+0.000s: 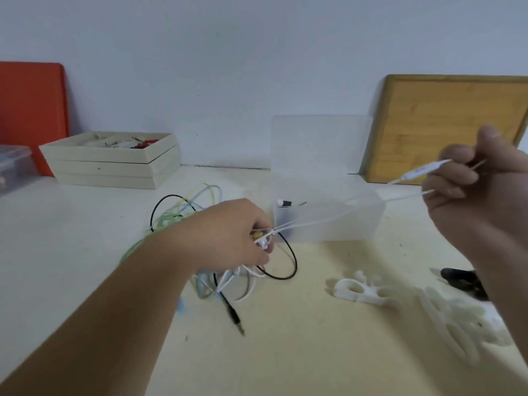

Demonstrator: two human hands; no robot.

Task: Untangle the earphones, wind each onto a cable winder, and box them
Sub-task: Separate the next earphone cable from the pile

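**Left hand** [237, 232] grips the tangled earphones [228, 277], thin glossy cords at mid-worktop [314, 352]. Right hand [480, 192], raised, pinches a taut white cable [420, 170]. Frosted translucent box [343, 224] behind; white plastic cable winders [357, 290] nearer the right edge. Matte cream surface, pale wall [228, 67].

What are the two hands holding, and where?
The right hand pinches the white earphone cable beside its inline remote; the left hand grips the cable tangle where that white cable leaves it.

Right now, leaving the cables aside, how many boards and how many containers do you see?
Boards: 2, red board and wooden board
Containers: 3, layered wooden box, translucent box and clear bin
Total: 5
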